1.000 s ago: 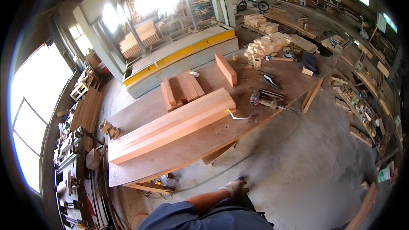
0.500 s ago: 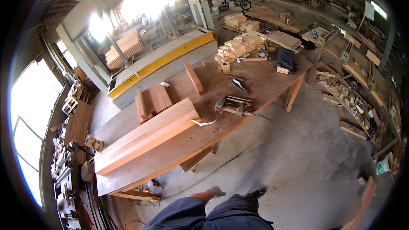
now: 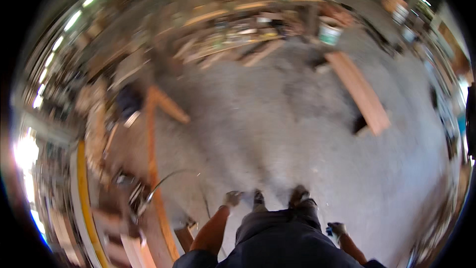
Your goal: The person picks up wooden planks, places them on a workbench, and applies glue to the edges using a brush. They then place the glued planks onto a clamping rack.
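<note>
My left hand (image 3: 233,198), in a pale glove, hangs beside my leg over the concrete floor, and motion blurs its fingers. It touches nothing that I can see. On the other side of my body my right hand (image 3: 338,229), also gloved, is closed beside a small blue and white thing (image 3: 329,231) too blurred to name. To my left stands the wooden workbench (image 3: 156,203), with a long timber stack (image 3: 134,252) on its near part. A power tool with a cable (image 3: 141,203) lies on the same bench.
A reddish board (image 3: 359,92) lies raised at an end on the floor ahead right. Beyond it stands a white and green bucket (image 3: 329,33). Wooden racks with scraps (image 3: 233,42) line the far side. A yellow machine edge (image 3: 85,203) runs at far left.
My view has swung right, so the bench moved from the centre to the left edge. Both my hands have come into view, and the floor board and bucket show more fully.
</note>
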`<action>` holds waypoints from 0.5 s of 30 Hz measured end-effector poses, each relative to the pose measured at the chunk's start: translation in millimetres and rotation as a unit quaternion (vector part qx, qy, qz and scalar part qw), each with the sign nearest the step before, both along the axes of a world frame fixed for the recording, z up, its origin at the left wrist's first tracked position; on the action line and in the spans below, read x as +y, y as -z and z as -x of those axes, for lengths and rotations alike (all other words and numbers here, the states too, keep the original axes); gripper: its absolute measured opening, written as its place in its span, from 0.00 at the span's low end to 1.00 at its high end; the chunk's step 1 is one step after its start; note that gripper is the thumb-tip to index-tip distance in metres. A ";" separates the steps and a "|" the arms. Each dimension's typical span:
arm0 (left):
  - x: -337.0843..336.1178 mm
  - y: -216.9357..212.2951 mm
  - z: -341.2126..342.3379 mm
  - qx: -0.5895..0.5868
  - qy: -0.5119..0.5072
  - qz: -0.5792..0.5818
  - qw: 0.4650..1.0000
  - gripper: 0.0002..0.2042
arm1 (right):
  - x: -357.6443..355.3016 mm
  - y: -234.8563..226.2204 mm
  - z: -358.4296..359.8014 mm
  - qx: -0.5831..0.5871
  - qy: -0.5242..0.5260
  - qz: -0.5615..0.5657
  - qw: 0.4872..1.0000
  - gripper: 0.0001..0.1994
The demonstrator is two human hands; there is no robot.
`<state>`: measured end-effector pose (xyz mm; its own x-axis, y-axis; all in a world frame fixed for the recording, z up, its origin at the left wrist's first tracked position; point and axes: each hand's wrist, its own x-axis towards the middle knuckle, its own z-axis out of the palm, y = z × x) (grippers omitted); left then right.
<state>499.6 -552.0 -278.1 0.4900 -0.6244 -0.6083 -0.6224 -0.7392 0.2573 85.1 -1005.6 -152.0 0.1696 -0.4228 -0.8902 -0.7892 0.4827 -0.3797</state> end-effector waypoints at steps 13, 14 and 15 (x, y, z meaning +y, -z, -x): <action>-163.0 -6.3 -5.7 0.286 -0.529 0.023 0.798 0.17 | -87.7 -24.2 32.6 0.107 0.062 -0.020 0.992 0.15; -190.5 -5.9 -6.2 0.275 -0.518 0.037 0.809 0.18 | -107.4 20.2 54.7 0.080 0.097 -0.026 0.992 0.15; -217.8 -5.8 -0.9 0.262 -0.501 0.060 0.823 0.17 | -141.4 32.6 55.9 0.054 0.091 0.002 0.994 0.15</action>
<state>500.5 -769.8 -272.3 0.4851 -0.1368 -0.8637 0.5039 -0.7634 0.4040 29.2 -1147.1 -184.5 -0.0074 -0.4405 -0.8977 -0.7249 0.6208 -0.2986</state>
